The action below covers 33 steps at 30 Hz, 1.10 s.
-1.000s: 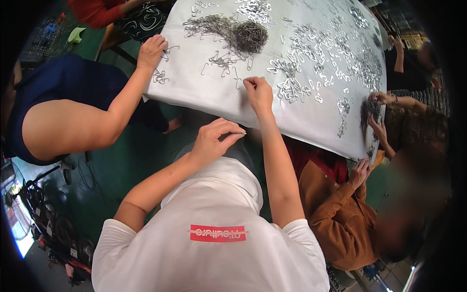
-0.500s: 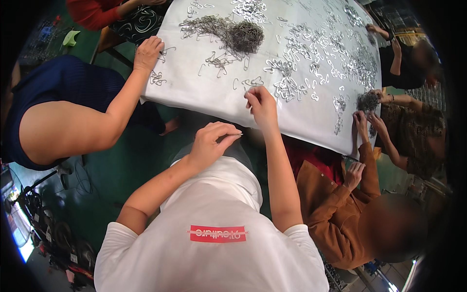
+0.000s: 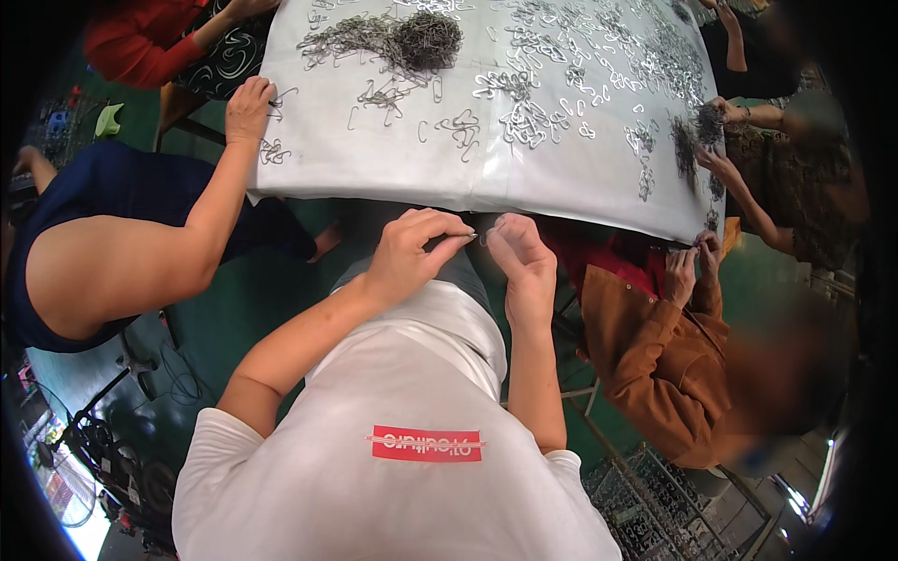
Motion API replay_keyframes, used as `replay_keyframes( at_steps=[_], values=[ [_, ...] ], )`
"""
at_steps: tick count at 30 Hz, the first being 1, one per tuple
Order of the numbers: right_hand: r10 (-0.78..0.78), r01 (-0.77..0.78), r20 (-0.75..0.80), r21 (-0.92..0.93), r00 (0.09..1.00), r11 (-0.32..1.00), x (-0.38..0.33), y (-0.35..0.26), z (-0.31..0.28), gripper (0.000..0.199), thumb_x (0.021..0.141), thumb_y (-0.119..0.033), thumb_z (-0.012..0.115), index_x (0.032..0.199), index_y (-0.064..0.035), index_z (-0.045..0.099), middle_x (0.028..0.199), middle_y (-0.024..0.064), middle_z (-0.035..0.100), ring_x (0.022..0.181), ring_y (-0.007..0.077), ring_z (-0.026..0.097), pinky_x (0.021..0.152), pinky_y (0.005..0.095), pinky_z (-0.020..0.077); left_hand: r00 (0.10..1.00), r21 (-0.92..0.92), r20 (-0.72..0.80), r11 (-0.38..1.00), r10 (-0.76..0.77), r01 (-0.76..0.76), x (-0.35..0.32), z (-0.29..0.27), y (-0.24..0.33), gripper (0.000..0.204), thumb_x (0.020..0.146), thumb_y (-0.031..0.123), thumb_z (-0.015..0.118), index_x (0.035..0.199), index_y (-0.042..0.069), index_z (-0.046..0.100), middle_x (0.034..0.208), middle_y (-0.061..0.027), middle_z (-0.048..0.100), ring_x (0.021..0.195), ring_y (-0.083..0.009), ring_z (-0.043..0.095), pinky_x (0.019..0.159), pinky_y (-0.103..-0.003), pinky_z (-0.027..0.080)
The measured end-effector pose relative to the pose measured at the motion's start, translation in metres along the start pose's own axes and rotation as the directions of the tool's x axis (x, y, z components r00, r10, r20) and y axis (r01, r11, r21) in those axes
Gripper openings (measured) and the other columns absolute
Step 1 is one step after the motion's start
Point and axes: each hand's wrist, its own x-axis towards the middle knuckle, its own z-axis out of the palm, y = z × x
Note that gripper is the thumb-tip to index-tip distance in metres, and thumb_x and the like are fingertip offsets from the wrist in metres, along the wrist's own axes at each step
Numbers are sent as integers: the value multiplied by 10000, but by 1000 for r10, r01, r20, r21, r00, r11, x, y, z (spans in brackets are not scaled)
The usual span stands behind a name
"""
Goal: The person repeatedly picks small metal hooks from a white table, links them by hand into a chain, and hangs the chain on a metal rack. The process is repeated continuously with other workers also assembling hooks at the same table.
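Observation:
My left hand (image 3: 412,248) is closed in a pinch in front of my waist, with the tip of a small metal piece showing at its fingertips. Close beside it on the right, my right hand (image 3: 522,266) pinches a thin, bent wire hook, mostly hidden by the fingers. The fingertips of both hands nearly meet just off the near edge of the white-covered table (image 3: 374,173). On the cloth beyond lie a few loose wire hooks (image 3: 460,129), a cluster of shiny flat metal hooks (image 3: 531,123) and a dark tangled heap of wire hooks (image 3: 426,42).
At the left, a person in dark blue rests a hand (image 3: 249,110) on the table corner. A person in a brown jacket (image 3: 645,369) sits close on my right. Others work along the far right side, near dark wire bundles (image 3: 684,145). A red sleeve (image 3: 131,47) shows at upper left.
My right hand has drawn back from the loose hooks on the table to beside my left hand, bringing a wire hook. The left hand keeps its pinch. The brown-jacketed person's hands have come together.

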Motion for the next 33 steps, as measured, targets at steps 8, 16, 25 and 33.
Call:
replay_keyframes(
  at_steps=[8,16,25,33],
  values=[
    [-72,70,-123,-20,990,997,0,7,-4,47,858,-3,685,894,-12,656,1014,36,513,879,92,526,732,216,456,997,17,74,999,32,-34,12,14,2,127,780,42,719,905,43,702,873,-62,710,781,-209,659,752,-319,482],
    [-251,228,-122,-173,960,958,6,12,-24,91,803,23,718,860,-16,657,980,39,490,867,118,506,762,238,450,984,77,76,983,162,-168,66,37,-51,144,775,13,715,917,35,708,907,-88,698,828,-238,633,729,-329,494],
    [-200,170,-141,-195,970,966,18,18,-46,85,793,0,729,851,-28,674,966,42,490,897,140,517,780,264,455,984,630,164,760,71,-160,185,122,-121,310,829,359,690,936,72,647,872,-66,641,880,-256,592,754,-409,431],
    [-167,134,-112,-257,980,957,27,19,-51,72,795,-15,716,853,-25,675,963,44,506,865,147,534,747,267,449,941,791,275,603,-197,-104,194,149,-127,246,837,165,634,1043,45,575,935,-126,656,933,-286,620,781,-454,438]
  ],
)
